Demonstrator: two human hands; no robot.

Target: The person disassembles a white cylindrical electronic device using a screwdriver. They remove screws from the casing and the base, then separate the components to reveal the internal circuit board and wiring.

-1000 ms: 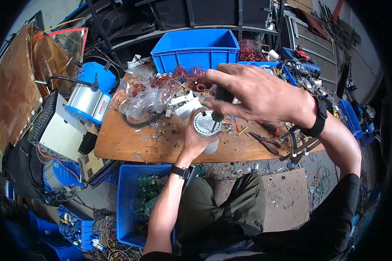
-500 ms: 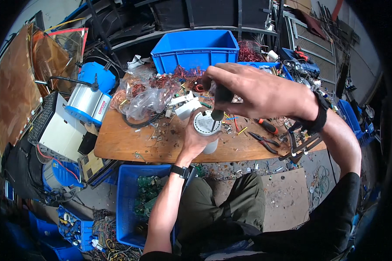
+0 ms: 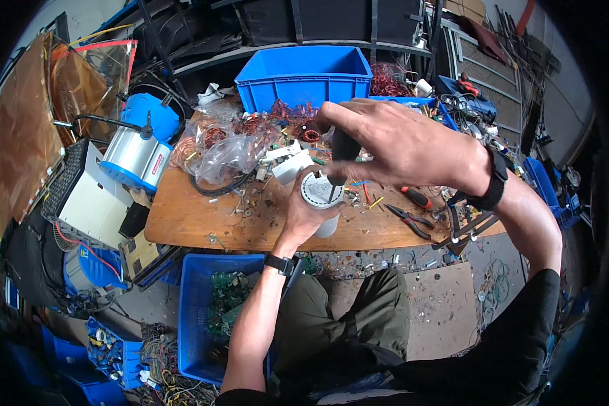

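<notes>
A white cylindrical device with a ring of small slots round its top stands near the table's front edge. My left hand is wrapped round its upper side and holds it. Above it, my right hand grips the dark handle of a screwdriver, fingers curled over the top and thumb across the lower part. The thin shaft points down into the device's top, near its right rim; the tip is hidden. Just behind the device lies a white plastic piece.
Pliers and a red-and-black-handled tool lie right on the wooden table. Copper wire, a clear plastic bag and scraps cover its back. A blue bin stands behind; another blue bin, with green circuit boards, sits below left.
My right thumb has shifted left across the lower part of the screwdriver handle. My left hand and the white device stay almost where they were.
</notes>
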